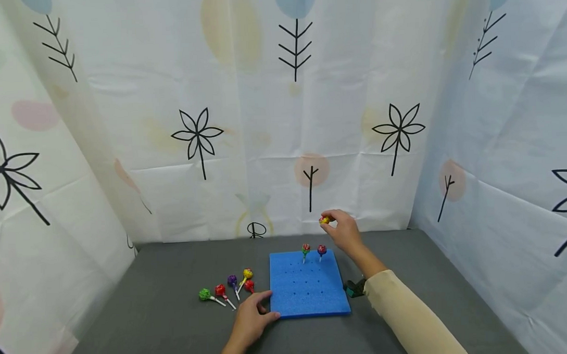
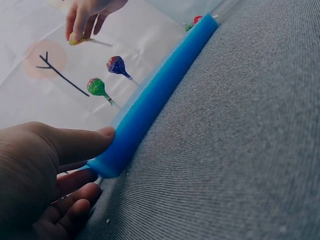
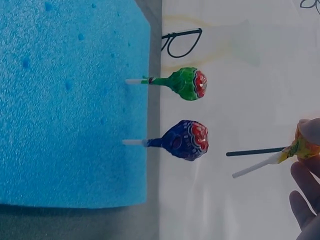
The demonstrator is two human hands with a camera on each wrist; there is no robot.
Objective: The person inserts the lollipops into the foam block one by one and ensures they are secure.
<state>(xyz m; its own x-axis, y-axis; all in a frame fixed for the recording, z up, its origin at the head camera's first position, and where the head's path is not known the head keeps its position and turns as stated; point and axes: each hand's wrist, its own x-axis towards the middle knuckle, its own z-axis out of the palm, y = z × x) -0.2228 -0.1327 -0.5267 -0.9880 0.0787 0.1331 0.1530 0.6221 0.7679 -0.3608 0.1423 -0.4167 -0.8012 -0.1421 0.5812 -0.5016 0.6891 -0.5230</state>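
Observation:
My right hand [image 1: 345,232] is raised above the back right of the blue foam board [image 1: 311,303]. Thumb and fingertips pinch a yellow lollipop [image 3: 304,146] by its wrapped head, and its white stick points toward the board in the right wrist view. Two lollipops stand upright in the board's back row, a green one [image 3: 187,84] and a purple one [image 3: 184,141] beside it. At the board's front left corner, my left hand [image 1: 252,318] grips the edge, the thumb on top and the other fingers around the side. Rows of small holes dot the board.
Left of the board several lollipops lie on the grey table [image 1: 176,337]: green [image 1: 205,294], red [image 1: 220,290], purple [image 1: 232,281], yellow [image 1: 247,273] and another red one [image 1: 249,286]. A patterned white curtain [image 1: 263,120] closes off the back and both sides.

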